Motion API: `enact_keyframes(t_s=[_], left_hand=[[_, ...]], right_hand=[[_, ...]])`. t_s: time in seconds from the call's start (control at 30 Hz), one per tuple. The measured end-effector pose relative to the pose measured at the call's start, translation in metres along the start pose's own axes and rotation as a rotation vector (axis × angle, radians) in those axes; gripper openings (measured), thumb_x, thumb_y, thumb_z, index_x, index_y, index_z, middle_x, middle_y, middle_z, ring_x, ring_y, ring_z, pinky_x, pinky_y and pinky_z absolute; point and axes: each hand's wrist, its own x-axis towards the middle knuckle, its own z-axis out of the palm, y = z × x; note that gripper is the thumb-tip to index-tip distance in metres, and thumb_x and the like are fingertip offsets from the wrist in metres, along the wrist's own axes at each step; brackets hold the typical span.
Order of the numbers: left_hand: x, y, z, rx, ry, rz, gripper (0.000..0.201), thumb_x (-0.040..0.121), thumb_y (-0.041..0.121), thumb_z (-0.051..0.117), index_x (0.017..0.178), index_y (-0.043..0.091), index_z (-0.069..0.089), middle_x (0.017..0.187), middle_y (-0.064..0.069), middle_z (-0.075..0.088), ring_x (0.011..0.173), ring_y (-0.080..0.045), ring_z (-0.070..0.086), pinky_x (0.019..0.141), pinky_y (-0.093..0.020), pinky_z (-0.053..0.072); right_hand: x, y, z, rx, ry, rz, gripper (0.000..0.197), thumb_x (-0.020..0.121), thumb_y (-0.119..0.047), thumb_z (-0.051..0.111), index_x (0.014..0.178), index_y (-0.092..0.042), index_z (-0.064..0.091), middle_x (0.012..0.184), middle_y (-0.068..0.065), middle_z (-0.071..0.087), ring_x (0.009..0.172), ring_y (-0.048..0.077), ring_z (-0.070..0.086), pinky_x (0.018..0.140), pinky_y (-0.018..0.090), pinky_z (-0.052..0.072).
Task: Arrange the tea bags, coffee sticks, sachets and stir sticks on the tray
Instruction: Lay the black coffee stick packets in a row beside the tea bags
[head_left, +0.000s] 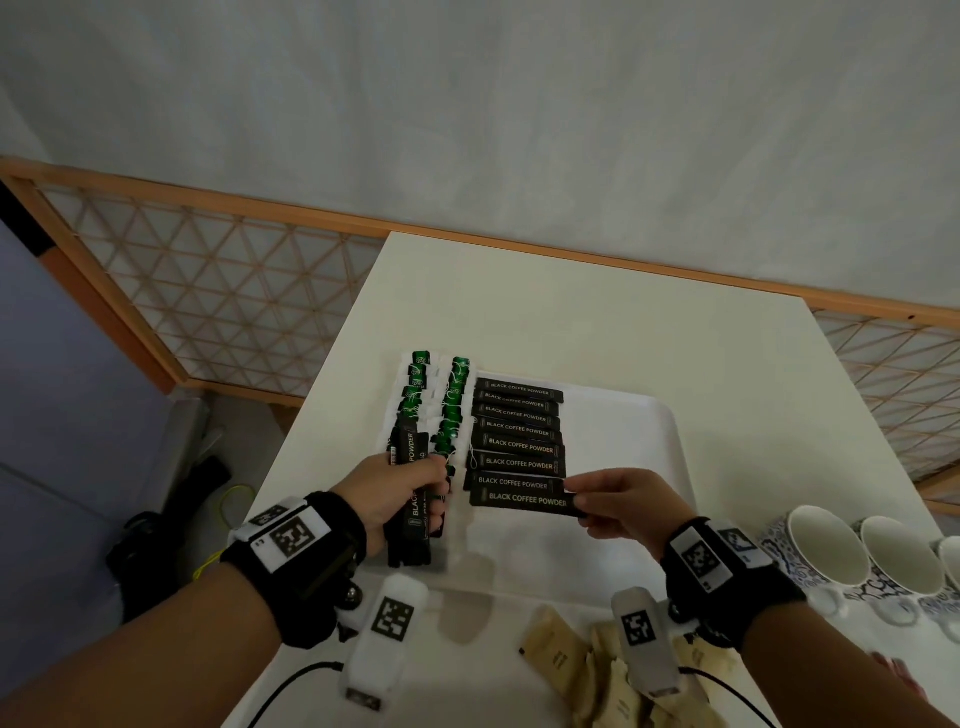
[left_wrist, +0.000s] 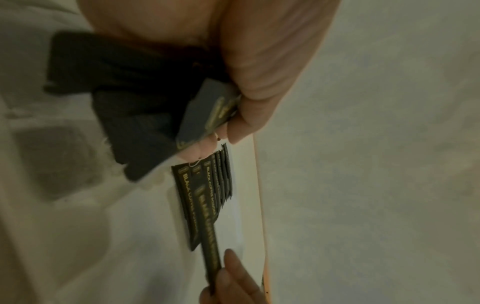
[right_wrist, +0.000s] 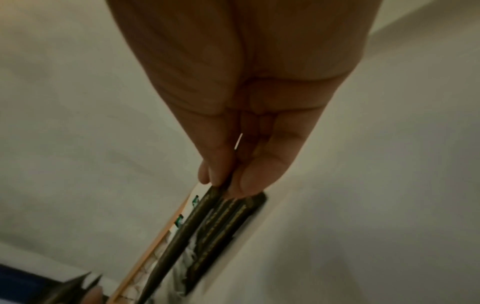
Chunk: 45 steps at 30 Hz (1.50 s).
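Observation:
A white tray (head_left: 634, 436) lies on the white table. Two columns of green tea bags (head_left: 453, 402) fill its left side. Beside them runs a column of black coffee sticks (head_left: 519, 431) marked BLACK COFFEE POWDER. My left hand (head_left: 402, 491) grips a bundle of coffee sticks (head_left: 413, 499) upright over the tray's near left part; the left wrist view shows the bundle (left_wrist: 145, 115) in the curled fingers. My right hand (head_left: 618, 501) pinches one coffee stick (head_left: 524, 500) by its right end at the near end of the column, thumb and fingers (right_wrist: 249, 181) closed on it.
Brown paper sachets (head_left: 582, 670) lie in a heap on the table near me. Patterned cups (head_left: 831, 551) stand in a row at the right edge. A wooden lattice screen (head_left: 218, 291) runs behind the table; the floor drops away on the left.

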Motion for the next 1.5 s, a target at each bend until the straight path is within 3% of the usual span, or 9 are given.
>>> enact_keyframes(t_s=[0.3,0.43,0.57,0.83,0.97,1.07,1.27,1.37,1.5], left_hand=[[0.004,0.005,-0.002,-0.063,-0.050,-0.101,0.022,0.090,0.003,0.046,0.105,0.004,0.063,0.062,-0.008,0.055,0.054,-0.021,0.055,0.049,-0.028,0.053],[0.002,0.004,-0.001,-0.046,-0.067,-0.116,0.025,0.091,0.003,0.046,0.106,0.005,0.065,0.070,-0.012,0.056,0.060,-0.021,0.057,0.051,-0.031,0.055],[0.002,0.006,0.000,-0.033,-0.080,-0.099,0.022,0.090,0.000,0.052,0.106,0.005,0.066,0.078,-0.016,0.059,0.066,-0.024,0.059,0.051,-0.032,0.055],[0.009,0.001,0.002,-0.019,-0.099,-0.081,0.027,0.086,-0.005,0.056,0.109,0.004,0.067,0.074,-0.014,0.060,0.070,-0.023,0.060,0.061,-0.038,0.056],[0.009,-0.001,0.009,0.014,-0.113,-0.039,0.028,0.086,-0.007,0.057,0.109,0.005,0.066,0.076,-0.013,0.059,0.071,-0.022,0.058,0.062,-0.037,0.056],[0.008,-0.003,0.015,0.016,-0.139,-0.014,0.026,0.084,-0.008,0.060,0.106,0.005,0.067,0.085,-0.015,0.065,0.075,-0.024,0.063,0.064,-0.034,0.055],[0.005,-0.007,0.028,-0.023,-0.166,0.019,0.028,0.083,-0.006,0.061,0.111,-0.004,0.065,0.107,-0.025,0.068,0.089,-0.032,0.067,0.071,-0.036,0.056],[0.005,-0.007,0.030,-0.033,-0.137,0.027,0.028,0.084,-0.009,0.057,0.110,-0.004,0.065,0.101,-0.024,0.069,0.084,-0.032,0.067,0.068,-0.038,0.056],[0.006,-0.007,0.028,-0.031,-0.100,0.000,0.018,0.091,-0.004,0.052,0.099,0.001,0.066,0.080,-0.016,0.069,0.072,-0.026,0.066,0.072,-0.042,0.057]], right_hand=[[0.017,0.009,0.011,-0.083,0.095,0.019,0.015,0.081,0.005,0.066,0.087,-0.009,0.063,0.071,0.011,0.068,0.058,0.017,0.063,0.056,0.025,0.056],[0.024,0.009,0.016,-0.162,0.126,0.020,0.016,0.080,0.002,0.069,0.085,-0.010,0.060,0.071,0.011,0.066,0.060,0.021,0.063,0.060,0.030,0.057],[0.027,0.009,0.018,-0.224,0.154,0.031,0.016,0.078,-0.002,0.072,0.087,-0.009,0.061,0.071,0.011,0.066,0.057,0.019,0.062,0.053,0.024,0.055],[0.031,0.011,0.018,-0.256,0.163,0.030,0.018,0.077,-0.004,0.074,0.085,-0.011,0.060,0.067,0.012,0.066,0.057,0.020,0.061,0.063,0.033,0.058],[0.022,0.002,0.021,-0.290,0.185,-0.081,0.012,0.081,-0.015,0.072,0.086,-0.011,0.062,0.068,0.005,0.063,0.060,0.019,0.060,0.059,0.031,0.056],[0.007,-0.015,0.034,-0.292,0.069,-0.197,0.016,0.081,-0.026,0.072,0.088,-0.014,0.064,0.073,0.000,0.063,0.064,0.014,0.061,0.058,0.026,0.055],[-0.012,-0.032,0.060,-0.328,-0.198,-0.182,0.027,0.078,-0.030,0.075,0.099,-0.021,0.062,0.086,0.001,0.068,0.073,0.013,0.065,0.057,0.024,0.054],[-0.011,-0.031,0.059,-0.276,-0.207,-0.179,0.023,0.084,-0.018,0.069,0.106,-0.013,0.064,0.092,0.007,0.071,0.076,0.018,0.068,0.059,0.027,0.057],[-0.014,-0.033,0.051,0.029,-0.142,-0.092,0.022,0.092,-0.011,0.059,0.110,0.000,0.063,0.084,0.012,0.069,0.065,0.018,0.065,0.055,0.024,0.054]])
